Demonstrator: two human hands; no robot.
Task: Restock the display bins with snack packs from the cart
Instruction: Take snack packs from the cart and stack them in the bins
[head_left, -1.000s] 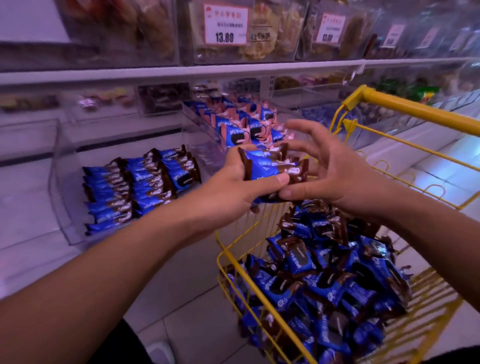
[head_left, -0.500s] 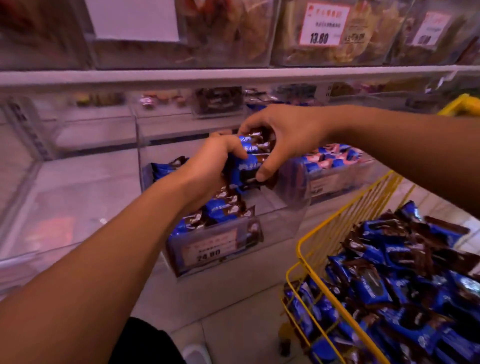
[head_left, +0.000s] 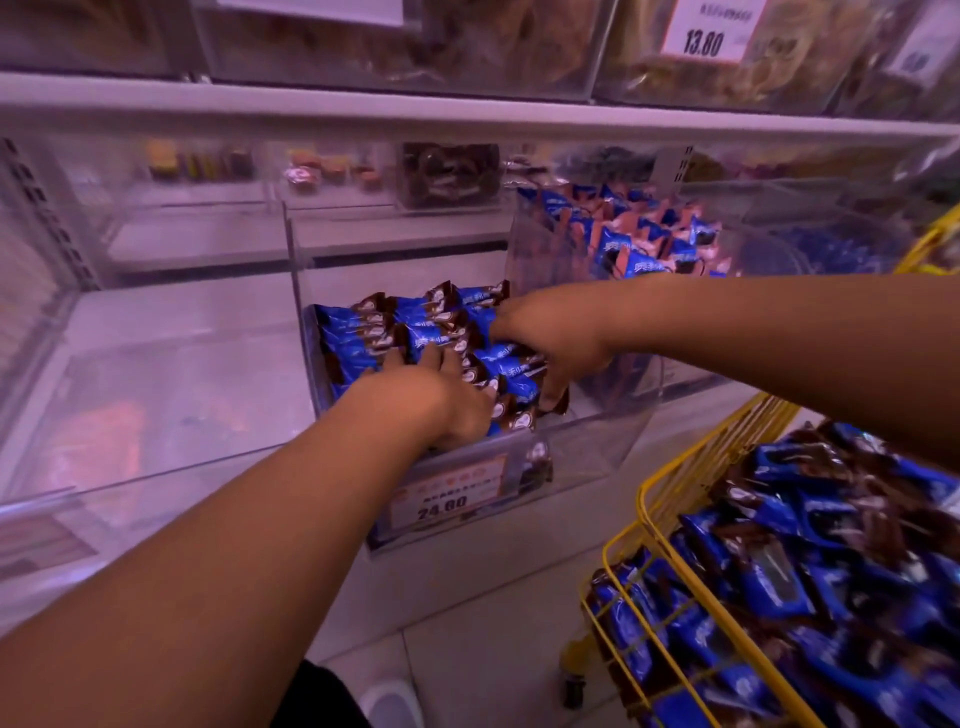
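Both hands are down inside the clear display bin (head_left: 597, 441). The right hand (head_left: 558, 338) has its grip curled round a small bunch of blue snack packs (head_left: 511, 366), thumb at their near end, while the left hand (head_left: 441, 402) lies flatter, fingers spread against the same bunch from the left. The held packs run with their long axis roughly left to right, matching the rows (head_left: 358, 332) already laid behind them, so they look about to be settled at the front. More packs wait in the yellow cart (head_left: 670, 525) to the right, nearer the right hand
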